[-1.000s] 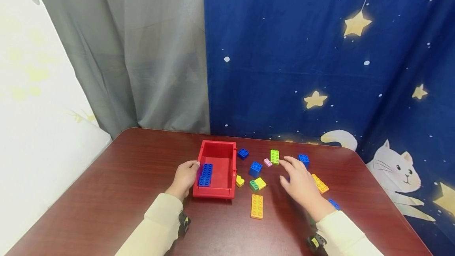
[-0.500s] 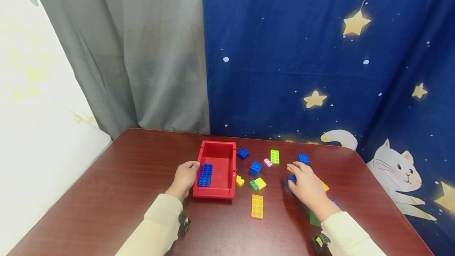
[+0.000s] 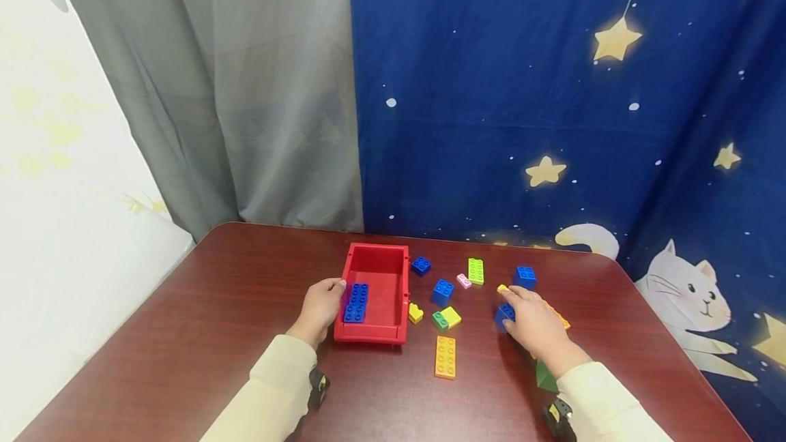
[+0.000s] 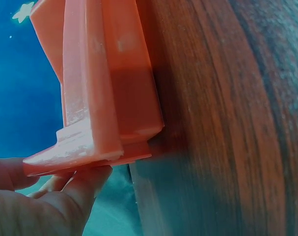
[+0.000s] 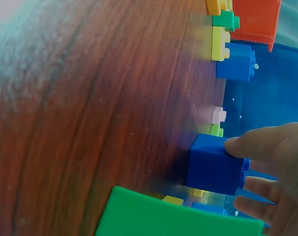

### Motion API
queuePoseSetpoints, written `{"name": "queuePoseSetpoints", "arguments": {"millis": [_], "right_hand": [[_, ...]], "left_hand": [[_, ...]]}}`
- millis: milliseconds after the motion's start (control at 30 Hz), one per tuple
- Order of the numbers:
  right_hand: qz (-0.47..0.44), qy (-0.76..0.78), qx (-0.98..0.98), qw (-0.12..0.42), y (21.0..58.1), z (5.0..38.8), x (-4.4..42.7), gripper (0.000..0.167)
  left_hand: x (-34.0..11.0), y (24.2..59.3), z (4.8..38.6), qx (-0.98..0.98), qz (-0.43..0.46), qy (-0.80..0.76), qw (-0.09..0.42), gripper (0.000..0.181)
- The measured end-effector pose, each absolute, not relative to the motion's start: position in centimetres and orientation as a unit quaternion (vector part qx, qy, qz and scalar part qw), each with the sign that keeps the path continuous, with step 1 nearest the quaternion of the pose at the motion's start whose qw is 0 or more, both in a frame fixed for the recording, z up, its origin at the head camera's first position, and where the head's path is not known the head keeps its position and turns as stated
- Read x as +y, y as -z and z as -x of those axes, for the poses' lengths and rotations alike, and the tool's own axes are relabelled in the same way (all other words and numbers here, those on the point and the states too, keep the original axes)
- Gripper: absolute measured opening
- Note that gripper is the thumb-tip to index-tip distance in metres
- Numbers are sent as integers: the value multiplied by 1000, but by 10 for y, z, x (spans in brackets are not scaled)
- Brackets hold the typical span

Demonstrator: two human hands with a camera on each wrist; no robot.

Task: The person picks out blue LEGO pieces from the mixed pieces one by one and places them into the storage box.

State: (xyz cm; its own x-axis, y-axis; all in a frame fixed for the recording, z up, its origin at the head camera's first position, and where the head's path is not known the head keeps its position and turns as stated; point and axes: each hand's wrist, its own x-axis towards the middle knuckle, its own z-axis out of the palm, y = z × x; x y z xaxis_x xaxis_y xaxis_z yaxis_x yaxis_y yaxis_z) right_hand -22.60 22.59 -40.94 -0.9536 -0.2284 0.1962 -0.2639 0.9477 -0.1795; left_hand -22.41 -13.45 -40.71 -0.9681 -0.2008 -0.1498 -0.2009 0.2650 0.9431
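Observation:
On the table a red box holds blue bricks along its left side. My left hand grips the box's left rim; in the left wrist view the thumb and fingers pinch the rim of the red box. Over on the right, my right hand is at a blue block, thumb and fingers around it. The right wrist view shows the thumb against the block and other fingers by its studs; the index fingertip is hidden there. A yellow brick lies just beyond the fingertips.
Between box and right hand lie a blue block, a lime brick, a pink brick and an orange brick. A green block sits beneath the right wrist. Another blue block stands behind the right hand.
My right hand has drawn back and to the right from near the lime brick, then come to the blue block. My left hand and the red box have stayed in place.

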Motion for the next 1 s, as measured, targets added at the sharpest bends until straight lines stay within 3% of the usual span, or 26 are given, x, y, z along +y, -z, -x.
{"name": "queuePoseSetpoints", "arguments": {"millis": [1000], "right_hand": [[-100, -121, -987, 18, 407, 223, 223, 51]], "left_hand": [[-134, 406, 222, 793, 130, -595, 10, 43]]}}
